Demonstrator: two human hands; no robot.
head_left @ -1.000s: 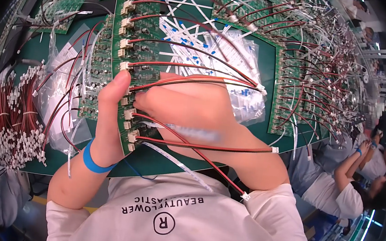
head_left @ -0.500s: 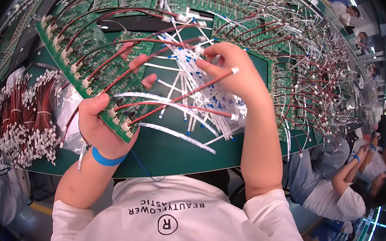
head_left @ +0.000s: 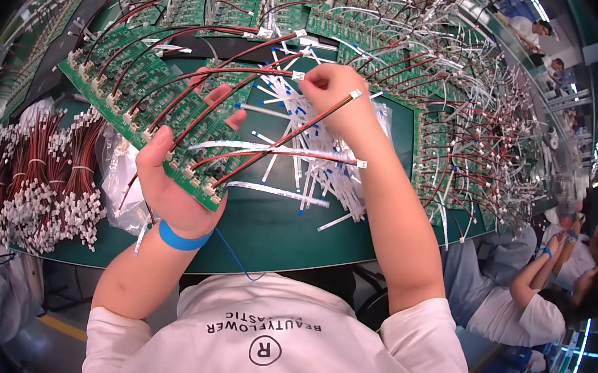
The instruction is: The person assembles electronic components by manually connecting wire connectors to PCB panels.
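My left hand [head_left: 178, 196] grips the lower right end of a long green circuit board panel [head_left: 151, 78], tilted above the table, thumb on top and fingers underneath. Red-and-black wire leads [head_left: 206, 69] with white plugs rise from sockets along its edge, and white flat ribbon cables [head_left: 273, 150] stick out near my left hand. Thumb and forefinger of my right hand [head_left: 348, 104] are pinched together beside a white plug [head_left: 298, 76] on one lead. Whether they hold that plug or something else is hidden. Below lies a loose pile of white flat cables with blue ends [head_left: 318, 141].
Bundles of red-and-black leads [head_left: 44, 182] lie at the left beside a clear plastic bag [head_left: 121, 182]. More wired circuit boards [head_left: 393, 58] cover the table's far and right sides. A blue cord [head_left: 227, 244] runs from my left wristband. Other people [head_left: 528, 298] sit at the right.
My right hand has shifted slightly left and its fingers have closed into a pinch. The board and my left hand have moved a little right and down in the view.
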